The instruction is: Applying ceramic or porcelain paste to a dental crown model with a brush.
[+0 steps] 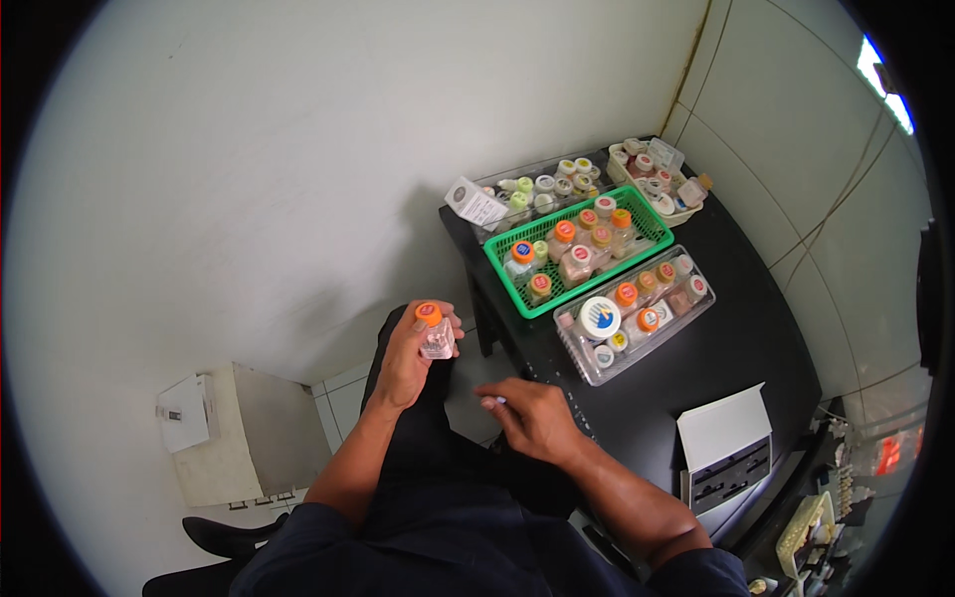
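In my left hand (406, 350) is a small clear bottle (436, 344) with an orange cap and pale pink contents, held upright over my lap. My right hand (537, 418) is closed in front of my body, beside the table edge. A small whitish bit (499, 400) shows at its fingertips, too small to name. Nearest on the black table (736, 298) is a clear plastic tray (595, 373) of capped jars, including a large white-lidded jar (599, 318). Behind it lies a green basket (524, 303) with several orange- and red-capped bottles.
Farther back are another tray of small bottles (545, 185), a white box (476, 204) and a cream basket (686, 216) of jars. An open white case (726, 423) with a dark slotted insert lies at the right. A cabinet (214, 438) stands by the left wall.
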Available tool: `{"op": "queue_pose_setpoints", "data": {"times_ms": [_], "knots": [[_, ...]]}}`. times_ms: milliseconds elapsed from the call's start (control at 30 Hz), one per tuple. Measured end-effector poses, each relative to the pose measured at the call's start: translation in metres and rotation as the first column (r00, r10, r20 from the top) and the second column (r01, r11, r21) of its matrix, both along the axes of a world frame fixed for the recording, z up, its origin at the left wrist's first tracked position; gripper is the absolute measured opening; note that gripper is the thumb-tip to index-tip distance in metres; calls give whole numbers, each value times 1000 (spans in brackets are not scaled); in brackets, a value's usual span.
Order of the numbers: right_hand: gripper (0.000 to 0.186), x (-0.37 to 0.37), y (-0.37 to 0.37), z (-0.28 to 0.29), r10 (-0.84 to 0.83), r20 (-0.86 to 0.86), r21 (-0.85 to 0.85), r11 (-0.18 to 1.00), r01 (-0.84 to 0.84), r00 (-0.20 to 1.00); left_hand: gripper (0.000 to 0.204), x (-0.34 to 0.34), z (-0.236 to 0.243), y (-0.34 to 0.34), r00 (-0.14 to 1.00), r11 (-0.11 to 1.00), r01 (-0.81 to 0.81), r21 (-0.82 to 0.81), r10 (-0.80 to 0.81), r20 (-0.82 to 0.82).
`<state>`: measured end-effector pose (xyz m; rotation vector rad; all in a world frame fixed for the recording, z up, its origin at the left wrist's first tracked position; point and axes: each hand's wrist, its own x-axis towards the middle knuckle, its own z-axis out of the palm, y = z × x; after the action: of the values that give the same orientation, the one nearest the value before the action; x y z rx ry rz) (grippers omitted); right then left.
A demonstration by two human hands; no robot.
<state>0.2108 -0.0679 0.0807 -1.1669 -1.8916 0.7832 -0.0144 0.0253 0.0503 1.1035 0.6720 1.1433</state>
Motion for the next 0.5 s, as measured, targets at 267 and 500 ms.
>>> {"op": "queue_pose_setpoints", "data": {"times_ms": [267,500], "knots": [[18,3,-3,6,-39,-94,24,999,42,995,38,-4,-47,-12,998,1000,11,12,-10,-69],[23,4,-2,-5,-76,-190,162,981,107,979,41,-4,-74,-27,996,988,38,-148,-25,90]]}}
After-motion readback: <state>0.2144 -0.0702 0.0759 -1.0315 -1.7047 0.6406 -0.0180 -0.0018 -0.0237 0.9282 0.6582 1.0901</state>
